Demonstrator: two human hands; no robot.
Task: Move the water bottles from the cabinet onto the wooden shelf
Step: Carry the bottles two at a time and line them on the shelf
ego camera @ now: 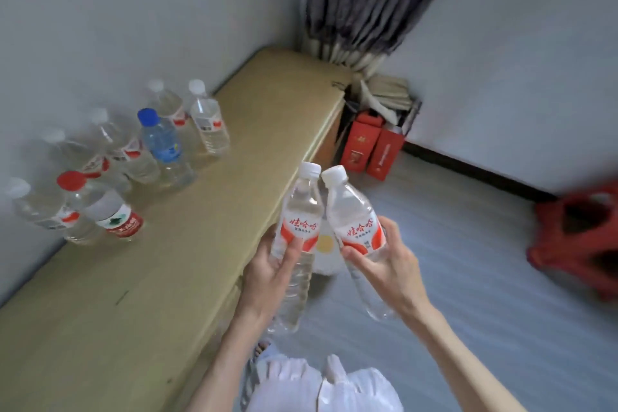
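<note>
My left hand (pixel 271 269) grips a clear water bottle (pixel 299 211) with a white cap and a red-and-white label. My right hand (pixel 384 261) grips a second bottle of the same kind (pixel 354 211). Both are held in the air just off the front edge of the wooden shelf top (pixel 207 211), and their caps almost touch. Several water bottles stand along the wall on the shelf, among them one with a blue cap (pixel 160 140), one with a red cap (pixel 110 211) and a white-capped one (pixel 207 117) at the far end.
Two red boxes (pixel 371 147) stand on the floor past the shelf's far end, under a dark curtain (pixel 368 0). A red plastic stool (pixel 582 234) is at the right. A white plastic bag (pixel 321 385) lies near my feet. A white round object (pixel 324 254) sits behind the held bottles.
</note>
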